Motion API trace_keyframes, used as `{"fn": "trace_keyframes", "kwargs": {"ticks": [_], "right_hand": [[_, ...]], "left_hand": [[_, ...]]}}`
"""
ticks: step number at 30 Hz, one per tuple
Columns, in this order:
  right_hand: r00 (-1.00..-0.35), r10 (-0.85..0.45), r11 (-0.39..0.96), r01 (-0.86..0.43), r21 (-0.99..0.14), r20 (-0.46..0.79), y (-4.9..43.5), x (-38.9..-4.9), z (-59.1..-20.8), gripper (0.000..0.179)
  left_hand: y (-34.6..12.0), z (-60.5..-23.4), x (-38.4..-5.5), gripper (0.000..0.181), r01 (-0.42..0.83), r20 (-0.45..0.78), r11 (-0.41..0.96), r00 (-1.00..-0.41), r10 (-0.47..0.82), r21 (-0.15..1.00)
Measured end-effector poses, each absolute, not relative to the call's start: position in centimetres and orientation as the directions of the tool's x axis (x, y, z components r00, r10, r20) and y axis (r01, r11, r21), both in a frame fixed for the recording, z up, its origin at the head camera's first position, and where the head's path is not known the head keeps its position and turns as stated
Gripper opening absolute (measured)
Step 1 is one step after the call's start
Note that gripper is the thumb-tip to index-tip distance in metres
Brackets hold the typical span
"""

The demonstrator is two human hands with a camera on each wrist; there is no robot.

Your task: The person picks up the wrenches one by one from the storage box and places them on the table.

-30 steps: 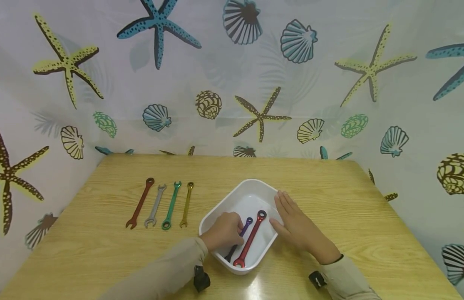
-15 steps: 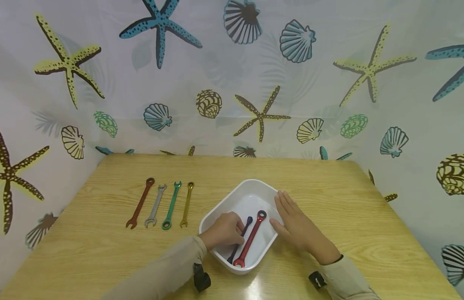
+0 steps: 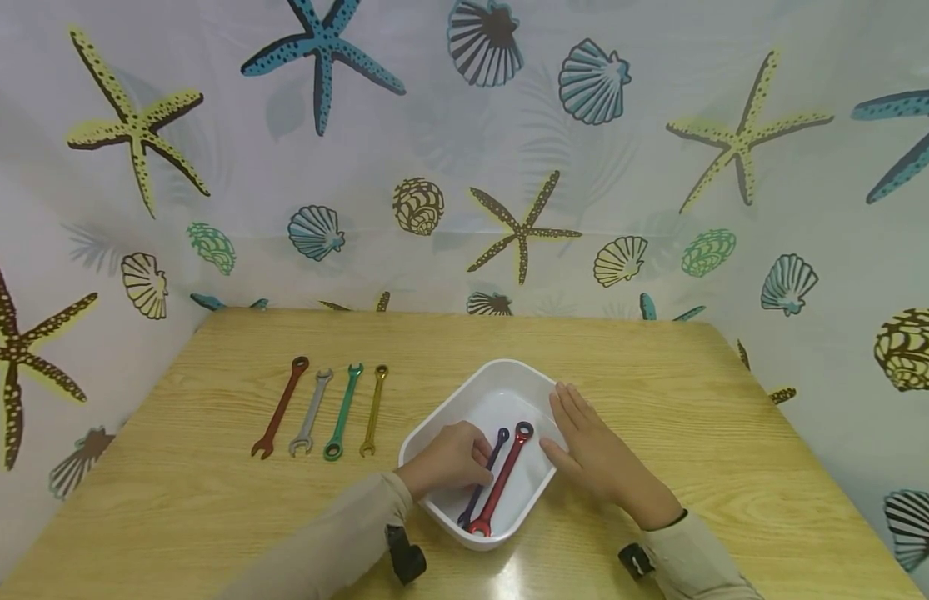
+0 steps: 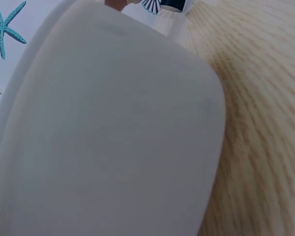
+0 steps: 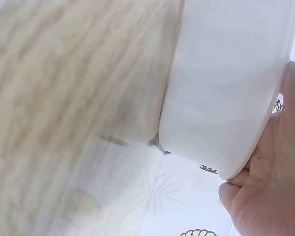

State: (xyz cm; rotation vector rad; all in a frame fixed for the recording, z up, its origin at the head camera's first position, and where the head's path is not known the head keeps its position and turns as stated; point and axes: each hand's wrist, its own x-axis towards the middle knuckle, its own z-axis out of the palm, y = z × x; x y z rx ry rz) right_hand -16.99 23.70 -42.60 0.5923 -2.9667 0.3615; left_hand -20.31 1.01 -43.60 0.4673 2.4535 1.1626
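In the head view, my left hand (image 3: 452, 457) reaches into a white plastic tub (image 3: 442, 406), its curled fingers and thumb at the shaft of a small purple combination wrench (image 3: 497, 450). Part of that wrench is hidden by the fingertips. Right beside it lies a larger red combination wrench (image 3: 506, 477) on the tub floor. My right hand (image 3: 595, 450) rests with straight fingers along the tub's right rim, thumb over the inside. The left wrist view is filled by the tub's outer wall (image 4: 113, 123). In the right wrist view, fingers of the right hand (image 5: 270, 172) touch the rim.
To the left of the tub, a dark red wrench (image 3: 281, 408), a silver wrench (image 3: 311, 412), a green wrench (image 3: 344, 412) and a gold wrench (image 3: 374, 410) lie in a row on the wooden table (image 3: 621, 358). A shell-patterned cloth (image 3: 404, 150) hangs behind.
The purple wrench has turned about its length under my left fingers and shifted slightly right, closer to the red one. My right hand and the tub have stayed put.
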Motion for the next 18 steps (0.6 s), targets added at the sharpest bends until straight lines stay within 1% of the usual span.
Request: {"fn": "trace_keyframes", "kwargs": {"ticks": [7,11,16,18], "right_hand": [[-0.918,-0.372,0.895,-0.394,-0.208,0.137,23.7,-17.0,-42.4,0.067],[-0.916,-0.376,0.894,-0.399,-0.206,0.143,23.8,-17.0,-42.3,0.066],[-0.918,-0.376,0.893,-0.396,-0.216,0.130,23.9,-16.9,-42.3,0.067],[-0.918,-0.377,0.892,-0.395,-0.221,0.124,23.9,-16.8,-42.3,0.067]], "left_hand": [[0.9,-42.3,-20.2,0.021,0.065,-0.240,0.569,-0.863,0.444,0.820],[0.4,-41.1,-20.5,0.022,0.063,-0.242,0.560,-0.858,0.453,0.826],[-1.4,-39.0,-21.3,0.024,0.053,-0.226,0.512,-0.855,0.467,0.857],[-2.5,-38.0,-21.7,0.025,0.048,-0.213,0.498,-0.865,0.454,0.866]]}}
